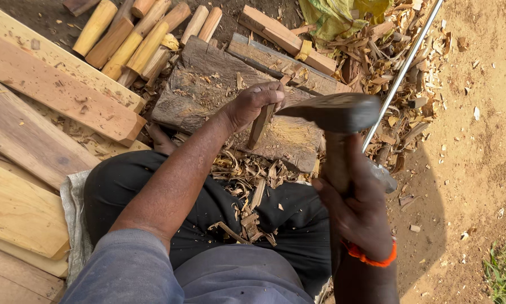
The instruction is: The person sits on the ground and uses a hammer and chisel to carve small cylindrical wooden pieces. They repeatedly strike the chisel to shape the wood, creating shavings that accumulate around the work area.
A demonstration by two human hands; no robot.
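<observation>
My left hand (254, 103) grips the top of a short wooden stick (259, 127) and holds it upright on a worn wooden chopping block (208, 84). My right hand (355, 205), with an orange band at the wrist, is shut on the wooden handle of an adze-like tool. Its dark blade head (333, 111) hangs raised just right of the stick, near my left hand. Wood shavings (247, 174) lie on my dark trousers and at the foot of the block.
Several rounded pale wooden pegs (134, 39) lie piled beyond the block. Flat planks (44, 112) are stacked at the left. A metal rod (402, 73) slants across the right, over a heap of chips. Bare earth lies at the right.
</observation>
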